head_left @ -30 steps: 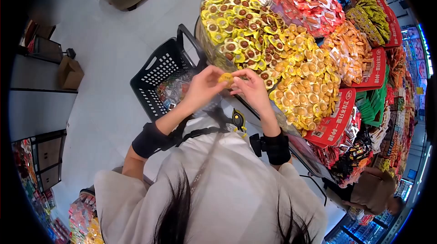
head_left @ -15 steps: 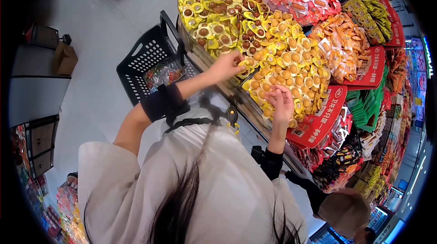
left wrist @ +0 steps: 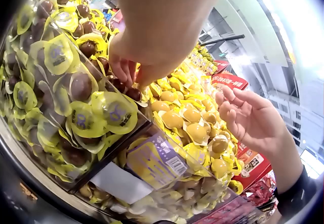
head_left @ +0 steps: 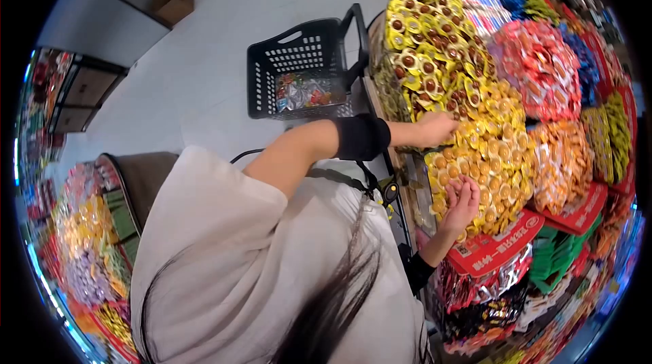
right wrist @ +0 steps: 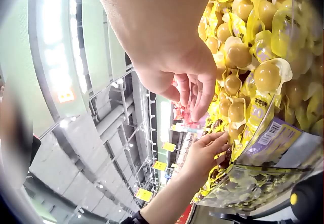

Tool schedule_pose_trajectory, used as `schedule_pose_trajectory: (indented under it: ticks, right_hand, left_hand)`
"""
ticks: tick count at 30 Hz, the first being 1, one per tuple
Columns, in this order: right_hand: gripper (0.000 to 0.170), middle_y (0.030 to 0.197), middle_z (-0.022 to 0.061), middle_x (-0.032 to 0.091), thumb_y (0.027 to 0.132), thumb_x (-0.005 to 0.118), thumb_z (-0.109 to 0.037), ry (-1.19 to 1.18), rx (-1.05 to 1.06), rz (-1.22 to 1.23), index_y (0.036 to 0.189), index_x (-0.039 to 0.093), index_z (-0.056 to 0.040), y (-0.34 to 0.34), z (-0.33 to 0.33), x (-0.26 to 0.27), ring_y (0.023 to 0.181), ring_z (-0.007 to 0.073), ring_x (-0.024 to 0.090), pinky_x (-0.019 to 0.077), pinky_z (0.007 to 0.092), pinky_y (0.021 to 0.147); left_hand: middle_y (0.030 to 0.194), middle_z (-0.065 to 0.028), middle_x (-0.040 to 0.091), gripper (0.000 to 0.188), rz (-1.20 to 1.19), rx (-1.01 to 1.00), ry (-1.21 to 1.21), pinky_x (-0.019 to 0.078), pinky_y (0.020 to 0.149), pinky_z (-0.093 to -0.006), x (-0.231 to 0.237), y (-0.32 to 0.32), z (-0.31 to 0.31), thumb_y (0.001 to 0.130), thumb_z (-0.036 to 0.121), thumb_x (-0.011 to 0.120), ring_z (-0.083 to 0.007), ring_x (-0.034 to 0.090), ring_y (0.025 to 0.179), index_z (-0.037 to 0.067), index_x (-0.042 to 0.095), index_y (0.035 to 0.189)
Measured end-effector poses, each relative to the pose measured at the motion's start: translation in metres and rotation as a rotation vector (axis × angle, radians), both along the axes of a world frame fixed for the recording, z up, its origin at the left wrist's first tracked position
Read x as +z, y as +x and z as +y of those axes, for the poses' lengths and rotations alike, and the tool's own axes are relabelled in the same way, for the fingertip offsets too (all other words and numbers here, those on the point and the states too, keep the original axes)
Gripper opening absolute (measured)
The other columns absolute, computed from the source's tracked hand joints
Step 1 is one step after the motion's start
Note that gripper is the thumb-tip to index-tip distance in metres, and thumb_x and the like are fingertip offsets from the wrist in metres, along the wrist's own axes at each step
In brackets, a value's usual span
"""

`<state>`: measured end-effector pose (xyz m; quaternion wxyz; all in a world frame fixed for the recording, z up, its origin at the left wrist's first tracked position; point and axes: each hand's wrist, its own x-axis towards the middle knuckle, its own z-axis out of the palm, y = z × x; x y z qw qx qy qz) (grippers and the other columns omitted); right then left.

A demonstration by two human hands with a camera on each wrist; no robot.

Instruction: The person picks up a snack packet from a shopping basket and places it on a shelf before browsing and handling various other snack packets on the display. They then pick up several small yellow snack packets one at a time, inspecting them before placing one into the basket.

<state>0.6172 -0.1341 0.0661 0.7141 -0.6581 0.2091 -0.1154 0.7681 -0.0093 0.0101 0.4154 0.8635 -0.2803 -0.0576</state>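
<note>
My left hand [head_left: 438,130] reaches into the bin, its fingers bent down among the packs where brown eggs meet tan eggs. In the left wrist view its fingertips are right at the dark brown packaged eggs [left wrist: 87,48]; I cannot tell whether they pinch one. My right hand [head_left: 464,201] hovers over the tan packaged eggs [head_left: 499,160] with loosely curled fingers [left wrist: 243,105] and nothing in them. Each egg sits in a small clear and yellow wrapper. A clear divider and a purple-and-yellow price label [left wrist: 157,161] stand at the bin's front.
A black shopping basket [head_left: 257,82] holding several shiny packs [head_left: 309,92] stands left of the bin. Beyond the eggs lie red-and-white packs [head_left: 540,68] and orange packs [head_left: 560,157]. A red sign [head_left: 499,248] stands at the near right. Another snack display [head_left: 88,235] is behind at left.
A small yellow pack held between both hands one second ago is no longer seen there. The hands have parted and moved over the bin, the left reaching into the packs. The head view has turned.
</note>
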Motion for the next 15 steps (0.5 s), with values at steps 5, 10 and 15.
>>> schedule_pose_trajectory:
  ticks: [5,10,15]
  right_hand:
    - [0.018,0.099,0.0129,0.056,0.089,0.046,-0.010,-0.020,0.066,0.004,0.101,0.050,0.0028,0.010,0.013,0.002,0.076,0.0149,0.058,0.0524,0.0262,0.066]
    - [0.019,0.099,0.0129,0.056,0.090,0.046,-0.012,-0.051,0.176,0.011,0.101,0.050,0.0024,0.026,0.023,0.006,0.077,0.0157,0.059,0.0520,0.0259,0.065]
    - [0.019,0.099,0.0128,0.056,0.090,0.045,-0.012,-0.054,0.277,0.033,0.102,0.050,0.0026,0.043,0.044,0.007,0.078,0.0162,0.059,0.0514,0.0258,0.066]
  left_hand:
    - [0.086,-0.0122,0.055,0.016,-0.035,0.014,-0.026,0.0467,0.066,-0.0412,-0.003,-0.003,0.001,0.071,0.013,0.060,-0.0309,0.056,0.083,0.004,0.056,0.083]
    - [0.087,-0.0120,0.056,0.021,-0.022,0.082,-0.126,0.0466,0.069,-0.0404,0.015,-0.012,0.024,0.073,0.016,0.058,-0.0302,0.056,0.083,0.004,0.056,0.089]
    - [0.086,-0.0097,0.057,0.020,0.052,0.205,-0.313,0.0453,0.069,-0.0385,0.043,-0.016,0.077,0.077,0.020,0.056,-0.0268,0.056,0.083,0.005,0.057,0.090]
